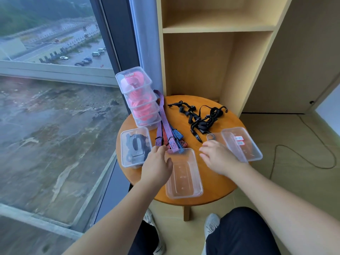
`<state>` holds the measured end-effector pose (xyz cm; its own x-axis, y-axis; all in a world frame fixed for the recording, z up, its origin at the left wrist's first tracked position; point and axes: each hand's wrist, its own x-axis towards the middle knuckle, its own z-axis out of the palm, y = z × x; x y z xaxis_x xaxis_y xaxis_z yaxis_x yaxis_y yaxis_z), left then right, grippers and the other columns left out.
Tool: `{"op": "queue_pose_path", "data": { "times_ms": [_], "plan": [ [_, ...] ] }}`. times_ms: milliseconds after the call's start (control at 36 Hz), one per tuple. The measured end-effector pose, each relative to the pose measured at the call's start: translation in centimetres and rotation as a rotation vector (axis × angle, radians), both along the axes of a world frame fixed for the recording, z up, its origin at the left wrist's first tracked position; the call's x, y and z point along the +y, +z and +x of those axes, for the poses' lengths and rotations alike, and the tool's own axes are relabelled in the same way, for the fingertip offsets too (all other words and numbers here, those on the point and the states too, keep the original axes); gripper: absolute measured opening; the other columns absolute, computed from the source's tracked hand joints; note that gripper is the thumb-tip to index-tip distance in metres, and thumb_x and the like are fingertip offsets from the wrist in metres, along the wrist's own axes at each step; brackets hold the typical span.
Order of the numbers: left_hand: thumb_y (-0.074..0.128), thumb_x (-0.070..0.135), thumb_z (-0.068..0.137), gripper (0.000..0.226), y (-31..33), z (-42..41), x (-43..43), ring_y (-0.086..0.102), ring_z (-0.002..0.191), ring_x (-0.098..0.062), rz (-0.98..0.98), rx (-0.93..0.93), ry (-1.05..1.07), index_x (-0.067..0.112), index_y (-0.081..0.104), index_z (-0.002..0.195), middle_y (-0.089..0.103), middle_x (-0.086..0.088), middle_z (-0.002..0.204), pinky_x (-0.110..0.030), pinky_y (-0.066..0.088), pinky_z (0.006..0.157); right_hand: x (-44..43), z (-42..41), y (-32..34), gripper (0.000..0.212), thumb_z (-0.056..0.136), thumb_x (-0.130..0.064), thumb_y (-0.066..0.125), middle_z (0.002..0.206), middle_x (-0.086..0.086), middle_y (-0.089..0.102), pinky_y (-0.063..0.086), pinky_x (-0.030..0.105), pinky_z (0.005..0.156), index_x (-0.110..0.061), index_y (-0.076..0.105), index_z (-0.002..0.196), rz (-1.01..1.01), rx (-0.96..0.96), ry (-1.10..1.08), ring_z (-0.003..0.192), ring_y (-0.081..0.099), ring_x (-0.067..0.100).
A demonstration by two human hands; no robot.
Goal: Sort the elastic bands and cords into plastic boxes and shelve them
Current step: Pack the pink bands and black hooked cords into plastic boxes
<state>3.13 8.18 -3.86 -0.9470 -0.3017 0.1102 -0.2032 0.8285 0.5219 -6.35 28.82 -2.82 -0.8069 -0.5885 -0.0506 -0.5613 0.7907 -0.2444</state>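
Putting the striped cords [165,133] into the near empty box [184,181]
The left hand [156,164] touches their near ends, but I cannot tell if it grips. The right hand [217,155] is open, holding nothing. Next, pinch the ends and lift them in.

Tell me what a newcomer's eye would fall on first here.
The stack of clear boxes packed with pink bands, at the round table's far left, stands out first. Next come the striped cords in the middle, their near ends at the left hand, and the black cords tangled far right.
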Motion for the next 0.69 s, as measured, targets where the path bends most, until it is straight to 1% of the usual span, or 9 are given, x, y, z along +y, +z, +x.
{"op": "queue_pose_path", "data": {
  "times_ms": [111, 194, 250, 306, 472, 528, 611, 639, 694],
  "plan": [
    [0.053, 0.02, 0.093, 0.035, 0.6, -1.7, -0.4, 0.055, 0.106, -0.024, 0.012, 0.03, -0.037, 0.015, 0.055, 0.128, 0.054, -0.004, 0.115, -0.033, 0.044, 0.08, -1.3, -3.3, 0.4, 0.034, 0.103, -0.027, 0.041, 0.143, 0.009, 0.045, 0.016, 0.039, 0.118, -0.016, 0.061, 0.128, 0.149, -0.007, -0.014, 0.138, 0.028, 0.025],
    [0.054, 0.015, 0.091, 0.035, 1.0, -2.9, -0.7, 0.056, 0.1, -0.024, 0.046, 0.031, -0.083, 0.014, 0.057, 0.126, 0.054, -0.003, 0.111, -0.035, 0.047, 0.08, -2.6, -5.3, 0.0, 0.035, 0.103, -0.027, 0.038, 0.155, 0.012, 0.03, -0.002, 0.048, 0.12, -0.022, 0.056, 0.132, 0.297, -0.058, -0.003, 0.148, 0.009, 0.029],
    [0.054, 0.011, 0.088, 0.035, 1.1, -3.7, -0.8, 0.056, 0.097, -0.025, 0.069, 0.033, -0.119, 0.012, 0.058, 0.123, 0.054, -0.004, 0.108, -0.037, 0.048, 0.081, -3.4, -6.3, -0.4, 0.036, 0.103, -0.027, 0.037, 0.157, 0.014, 0.024, -0.008, 0.053, 0.118, -0.024, 0.053, 0.135, 0.413, -0.1, 0.005, 0.15, 0.0, 0.033],
    [0.054, 0.008, 0.087, 0.036, 1.2, -4.3, -1.0, 0.056, 0.097, -0.026, 0.092, 0.038, -0.135, 0.011, 0.059, 0.123, 0.054, -0.004, 0.107, -0.038, 0.048, 0.083, -4.1, -7.2, -0.9, 0.035, 0.102, -0.026, 0.036, 0.155, 0.015, 0.026, -0.01, 0.057, 0.117, -0.025, 0.054, 0.133, 0.487, -0.129, 0.017, 0.149, -0.002, 0.035],
    [0.053, 0.008, 0.087, 0.036, 1.2, -6.0, -1.4, 0.057, 0.093, -0.023, 0.103, 0.054, -0.129, 0.015, 0.061, 0.121, 0.051, 0.001, 0.103, -0.029, 0.043, 0.075, -5.5, -8.7, -2.2, 0.032, 0.098, -0.02, 0.04, 0.149, 0.01, 0.038, -0.01, 0.063, 0.115, -0.019, 0.061, 0.122, 0.609, -0.129, 0.027, 0.147, 0.011, 0.034],
    [0.053, 0.008, 0.087, 0.035, 1.1, -6.4, -1.5, 0.057, 0.092, -0.023, 0.103, 0.049, -0.131, 0.015, 0.061, 0.121, 0.054, 0.0, 0.106, -0.03, 0.044, 0.076, -5.6, -9.1, -2.4, 0.028, 0.098, -0.015, 0.041, 0.144, 0.009, 0.044, -0.01, 0.062, 0.116, -0.017, 0.064, 0.114, 0.619, -0.134, 0.028, 0.145, 0.018, 0.032],
    [0.052, 0.008, 0.087, 0.035, 1.2, -6.7, -1.5, 0.058, 0.092, -0.024, 0.102, 0.044, -0.142, 0.014, 0.061, 0.12, 0.056, -0.003, 0.108, -0.035, 0.049, 0.08, -5.3, -9.6, -2.2, 0.022, 0.094, -0.006, 0.046, 0.099, 0.002, 0.06, -0.007, 0.056, 0.119, -0.016, 0.063, 0.085, 0.513, -0.099, 0.008, 0.129, 0.042, 0.028],
    [0.051, 0.008, 0.088, 0.035, 1.3, -6.8, -1.5, 0.058, 0.092, -0.025, 0.098, 0.041, -0.147, 0.014, 0.061, 0.121, 0.056, -0.003, 0.109, -0.036, 0.049, 0.081, -5.2, -9.6, -2.0, 0.024, 0.092, -0.002, 0.047, 0.093, 0.0, 0.061, -0.006, 0.052, 0.12, -0.016, 0.066, 0.086, 0.463, -0.076, -0.015, 0.123, 0.048, 0.026],
    [0.051, 0.008, 0.089, 0.036, 1.6, -7.1, -1.5, 0.058, 0.092, -0.026, 0.095, 0.038, -0.155, 0.014, 0.06, 0.123, 0.056, -0.004, 0.112, -0.037, 0.049, 0.082, -5.3, -10.2, -0.9, 0.036, 0.088, 0.006, 0.046, 0.101, 0.002, 0.067, 0.005, 0.044, 0.122, -0.016, 0.07, 0.103, 0.377, -0.056, -0.098, 0.115, 0.055, 0.025]
  ]
}}
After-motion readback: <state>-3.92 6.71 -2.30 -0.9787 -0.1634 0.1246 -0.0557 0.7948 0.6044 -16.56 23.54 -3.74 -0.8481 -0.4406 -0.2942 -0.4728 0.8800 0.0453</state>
